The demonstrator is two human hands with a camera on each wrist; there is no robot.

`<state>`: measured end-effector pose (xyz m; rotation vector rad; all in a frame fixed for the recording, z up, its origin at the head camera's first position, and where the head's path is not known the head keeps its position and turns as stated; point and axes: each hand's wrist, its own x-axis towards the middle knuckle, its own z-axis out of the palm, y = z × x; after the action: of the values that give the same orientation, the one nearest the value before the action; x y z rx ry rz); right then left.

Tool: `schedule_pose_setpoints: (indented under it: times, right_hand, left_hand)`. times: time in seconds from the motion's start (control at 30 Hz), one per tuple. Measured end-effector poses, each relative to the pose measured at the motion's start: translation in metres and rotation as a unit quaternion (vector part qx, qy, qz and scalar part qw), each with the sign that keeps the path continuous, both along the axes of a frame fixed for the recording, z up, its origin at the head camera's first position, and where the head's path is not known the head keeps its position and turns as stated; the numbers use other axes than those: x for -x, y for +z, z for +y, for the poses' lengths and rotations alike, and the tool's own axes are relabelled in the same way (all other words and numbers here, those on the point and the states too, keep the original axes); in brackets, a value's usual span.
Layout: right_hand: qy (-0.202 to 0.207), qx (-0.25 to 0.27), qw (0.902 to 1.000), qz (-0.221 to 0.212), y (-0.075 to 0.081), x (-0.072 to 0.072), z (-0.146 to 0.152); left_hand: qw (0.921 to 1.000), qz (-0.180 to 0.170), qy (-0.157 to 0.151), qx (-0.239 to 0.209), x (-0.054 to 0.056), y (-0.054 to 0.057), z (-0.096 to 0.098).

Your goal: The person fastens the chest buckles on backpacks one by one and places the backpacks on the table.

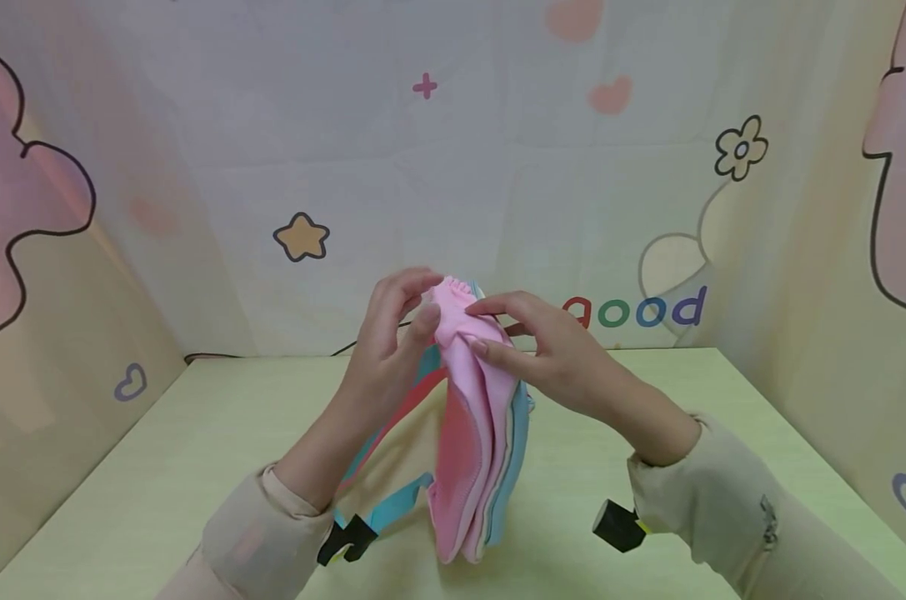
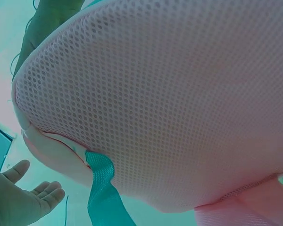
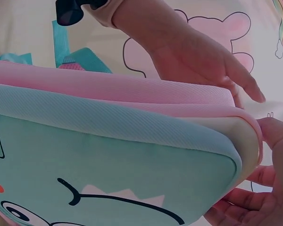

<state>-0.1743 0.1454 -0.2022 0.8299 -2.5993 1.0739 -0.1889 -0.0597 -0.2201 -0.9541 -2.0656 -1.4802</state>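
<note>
A child's backpack (image 1: 463,450) stands on end, seen edge-on in the head view, with pink sides and a light blue front. Its front (image 3: 108,165) shows a cartoon face in the right wrist view; pink mesh (image 2: 146,103) covers the back in the left wrist view. My right hand (image 1: 561,354) pinches the upper pink edge between thumb and fingers. Beside the upper end, my left hand (image 1: 388,342) has its fingers extended; the left wrist view shows that hand (image 2: 23,200) apart from the mesh. A teal strap (image 2: 104,188) hangs from the backpack's back.
A pale green table (image 1: 235,442) lies under the backpack. Behind it rises a printed cloth backdrop (image 1: 498,192), and printed side walls stand left and right. A thin dark cable (image 1: 212,357) runs along the table's back edge. A black wrist device (image 1: 618,525) sits by the right sleeve.
</note>
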Motion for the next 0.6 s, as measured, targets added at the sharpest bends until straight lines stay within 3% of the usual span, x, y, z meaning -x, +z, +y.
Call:
schedule_pose_setpoints:
  times: [0.33, 0.6]
  right_hand:
    - [-0.008, 0.003, 0.9999, -0.014, -0.002, 0.000, 0.004]
    - [-0.012, 0.004, 0.9999, -0.011, -0.002, 0.000, 0.007]
  left_hand:
    - [0.9991, -0.023, 0.032, 0.014, -0.011, -0.022, -0.012]
    - [0.9943, -0.032, 0.092, 0.044, -0.018, -0.045, -0.024]
